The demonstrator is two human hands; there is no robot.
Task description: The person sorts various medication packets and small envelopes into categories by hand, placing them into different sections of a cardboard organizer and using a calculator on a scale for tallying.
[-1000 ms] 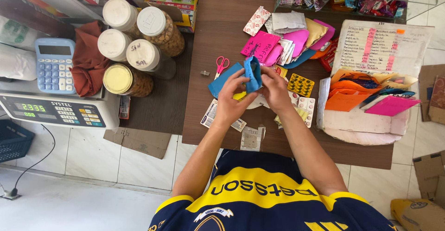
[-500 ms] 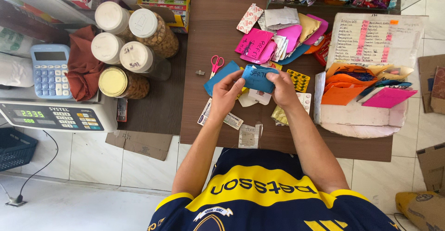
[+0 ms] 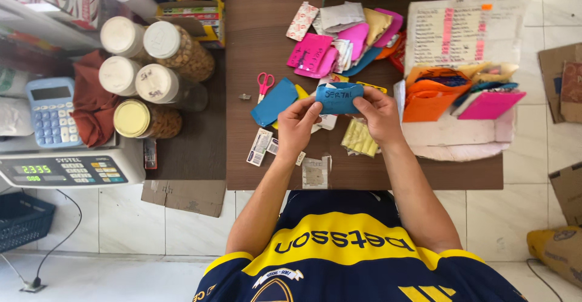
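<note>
Your left hand point(image 3: 298, 123) and right hand point(image 3: 379, 113) both have a closed grip on a small blue paper envelope with handwriting on its face point(image 3: 338, 98), one hand at each end. You hold it just above the dark brown wooden bench point(image 3: 254, 41). A second, flat blue paper envelope point(image 3: 274, 102) lies on the bench just left of your left hand, with red-handled scissors point(image 3: 265, 83) beside it. A yellow blister strip point(image 3: 359, 138) rests below your right hand. Pink paper envelopes point(image 3: 312, 53) lie further up the bench.
</note>
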